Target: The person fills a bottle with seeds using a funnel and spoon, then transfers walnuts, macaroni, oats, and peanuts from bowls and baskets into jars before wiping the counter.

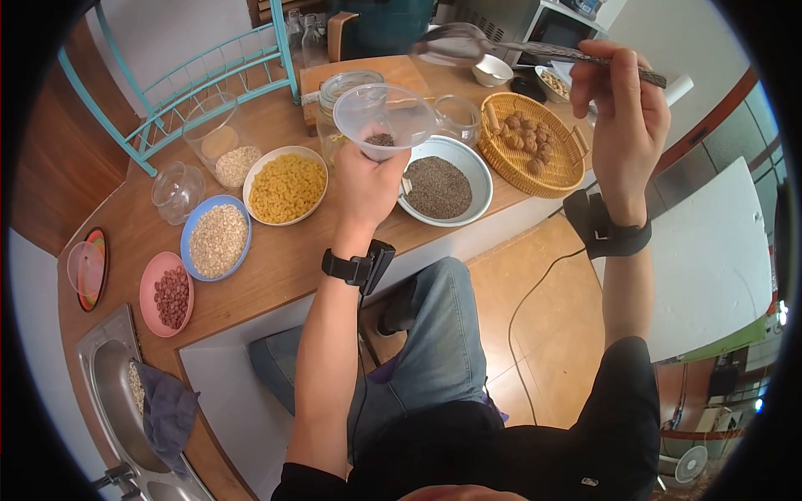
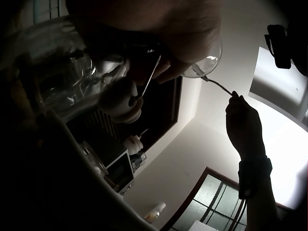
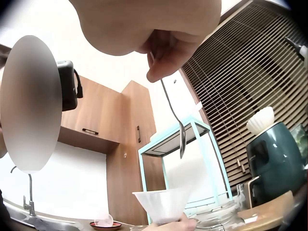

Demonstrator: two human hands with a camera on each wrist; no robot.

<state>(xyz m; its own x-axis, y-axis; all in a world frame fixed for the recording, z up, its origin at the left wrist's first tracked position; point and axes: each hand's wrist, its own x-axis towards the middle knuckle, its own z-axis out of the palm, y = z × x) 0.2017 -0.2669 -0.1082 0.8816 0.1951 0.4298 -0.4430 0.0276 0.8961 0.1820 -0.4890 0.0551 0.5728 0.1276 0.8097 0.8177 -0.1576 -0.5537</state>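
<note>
My left hand point(image 1: 368, 188) grips a clear plastic funnel point(image 1: 397, 104) just below its cone, hiding the spout. Some dark small seeds point(image 1: 380, 139) lie in the bottom of the cone. Right behind the funnel stands a glass jar point(image 1: 349, 81). High at the right, my right hand point(image 1: 626, 117) pinches the patterned handle of a metal spoon point(image 1: 458, 43). The spoon bowl is up and beyond the funnel, apart from it; in the right wrist view the spoon point(image 3: 182, 139) hangs above the funnel point(image 3: 162, 202). A bowl point(image 1: 455, 224) of dark grey seeds sits by my left hand.
Bowls of yellow pasta point(image 1: 288, 188), oats point(image 1: 219, 242) and reddish beans point(image 1: 172, 298) line the counter at left. At right is a wicker basket point(image 1: 539, 185) of walnuts. Glass containers point(image 1: 177, 192), a turquoise rack point(image 1: 209, 79) and a sink point(image 1: 109, 367) surround them.
</note>
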